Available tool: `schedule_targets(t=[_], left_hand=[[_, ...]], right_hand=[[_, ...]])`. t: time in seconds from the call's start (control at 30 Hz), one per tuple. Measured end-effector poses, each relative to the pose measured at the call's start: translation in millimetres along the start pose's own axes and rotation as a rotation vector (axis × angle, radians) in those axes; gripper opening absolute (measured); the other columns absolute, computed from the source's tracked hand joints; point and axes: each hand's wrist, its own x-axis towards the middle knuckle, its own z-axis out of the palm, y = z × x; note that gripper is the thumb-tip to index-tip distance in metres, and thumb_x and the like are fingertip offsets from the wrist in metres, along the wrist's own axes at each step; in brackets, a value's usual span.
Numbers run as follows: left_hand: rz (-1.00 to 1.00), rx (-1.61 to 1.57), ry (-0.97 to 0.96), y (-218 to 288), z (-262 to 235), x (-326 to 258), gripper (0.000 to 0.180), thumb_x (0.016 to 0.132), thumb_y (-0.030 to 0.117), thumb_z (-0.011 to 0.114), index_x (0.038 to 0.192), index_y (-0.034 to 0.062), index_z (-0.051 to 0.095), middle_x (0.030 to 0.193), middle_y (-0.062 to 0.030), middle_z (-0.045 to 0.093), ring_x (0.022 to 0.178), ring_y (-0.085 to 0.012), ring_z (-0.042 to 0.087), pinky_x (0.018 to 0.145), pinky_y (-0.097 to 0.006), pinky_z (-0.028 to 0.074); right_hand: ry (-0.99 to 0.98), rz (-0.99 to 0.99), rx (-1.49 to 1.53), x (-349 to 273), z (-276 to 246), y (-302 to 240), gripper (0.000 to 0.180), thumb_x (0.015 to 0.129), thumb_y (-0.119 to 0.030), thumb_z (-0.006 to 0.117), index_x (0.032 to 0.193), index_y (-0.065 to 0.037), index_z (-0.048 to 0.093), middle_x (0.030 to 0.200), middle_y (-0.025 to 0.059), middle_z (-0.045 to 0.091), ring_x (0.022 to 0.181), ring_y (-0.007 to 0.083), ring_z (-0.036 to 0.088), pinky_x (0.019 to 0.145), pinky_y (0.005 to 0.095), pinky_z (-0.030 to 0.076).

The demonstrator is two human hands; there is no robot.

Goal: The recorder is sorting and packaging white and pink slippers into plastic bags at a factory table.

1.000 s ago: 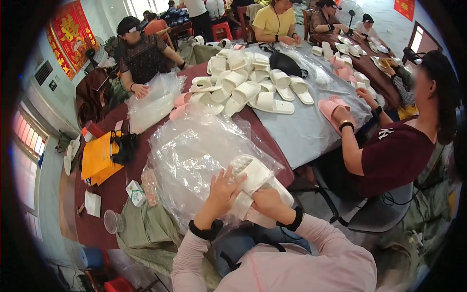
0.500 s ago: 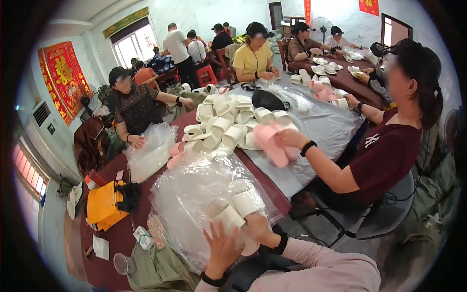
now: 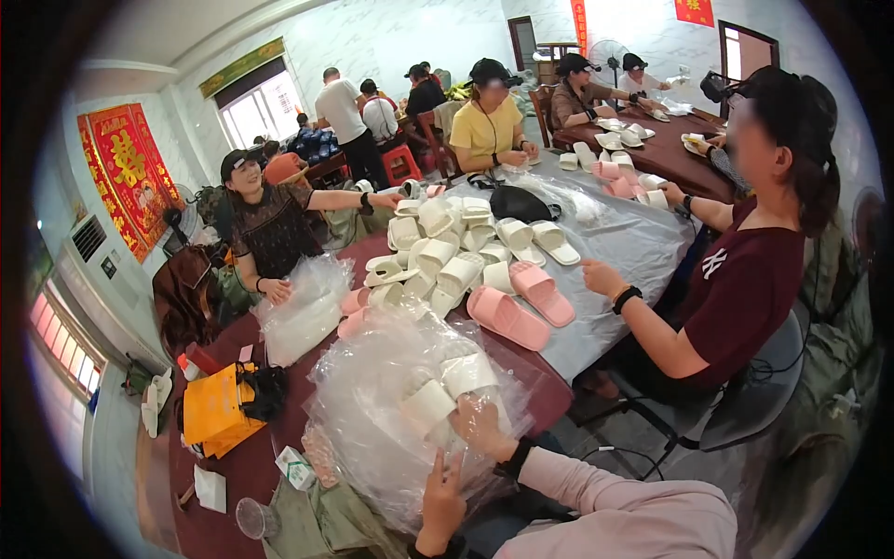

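Right in front of me, a pair of cream slippers (image 3: 429, 408) lies in a clear plastic bag (image 3: 358, 410) on the stacked plastic. My right hand (image 3: 482, 430) is closed around the near ends of the pair. Close by, at the bag's near edge, my left hand (image 3: 444, 498) has two fingers raised and the others curled; it appears to pinch the film, though the contact is partly hidden. Beyond the bag lie two pink slippers (image 3: 508, 318), side by side at the table edge. Behind them rises a heap of cream slippers (image 3: 433, 252).
A co-worker in maroon (image 3: 745, 279) sits at right, one hand over the grey sheet (image 3: 619, 270). Across the table, another person (image 3: 270, 219) touches a stack of clear bags (image 3: 303, 307). At left stand an orange bag (image 3: 219, 410), a small box (image 3: 295, 468) and a plastic cup (image 3: 256, 518).
My left hand has drawn back from the slippers to the bag's near edge. The co-worker at right has let go of the pink slippers, which now lie on the table.
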Motion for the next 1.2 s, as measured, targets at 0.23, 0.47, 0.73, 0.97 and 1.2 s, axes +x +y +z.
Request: schedule_targets(t=[0.23,0.47,0.73,0.97,1.2], left_hand=[[-0.207,-0.183,0.312,-21,22,-10,0.056,0.078,0.0,0.06,0.132,0.0001,0.044,0.128,-0.0256,0.046,0.111,-0.041,0.05,0.089,-0.04,0.045],[-0.29,-0.005,0.171,-45,40,-32,0.051,0.08,0.003,0.056,0.13,0.001,0.046,0.127,-0.0253,0.044,0.116,-0.0422,0.044,0.098,-0.042,0.038],[-0.308,-0.098,0.369,-65,47,-24,0.037,0.093,0.005,0.043,0.129,0.0056,0.049,0.128,-0.0229,0.045,0.114,-0.0369,0.05,0.092,-0.04,0.044],[-0.728,-1.168,0.392,-40,22,0,0.039,0.102,0.029,0.033,0.132,0.0053,0.041,0.123,-0.0132,0.049,0.1,-0.0234,0.059,0.08,-0.034,0.053],[-0.385,-0.965,0.535,-14,-45,42,0.037,0.102,0.029,0.036,0.126,0.0023,0.044,0.116,-0.0111,0.054,0.098,-0.0199,0.06,0.083,-0.034,0.052]], right_hand=[[-0.307,0.138,0.306,12,27,-11,0.021,0.09,-0.018,0.047,0.084,0.001,0.055,0.09,0.0226,0.058,0.086,0.0354,0.06,0.071,0.0446,0.046],[-0.287,-0.053,0.306,0,9,-5,0.031,0.088,-0.025,0.049,0.102,0.002,0.05,0.094,0.028,0.059,0.085,0.0403,0.06,0.075,0.0472,0.046],[-0.227,-0.181,0.409,-5,34,18,0.042,0.087,-0.019,0.054,0.125,-0.004,0.049,0.121,0.0247,0.051,0.11,0.043,0.05,0.096,0.0463,0.04],[-0.261,-0.58,-0.005,-36,-31,42,0.052,0.084,-0.031,0.064,0.129,-0.01,0.051,0.135,0.0219,0.043,0.127,0.0425,0.036,0.107,0.0479,0.026],[-0.192,-0.63,0.003,-21,-96,16,0.06,0.079,-0.046,0.065,0.126,-0.011,0.053,0.134,0.0182,0.045,0.132,0.0406,0.031,0.106,0.0617,0.016]])
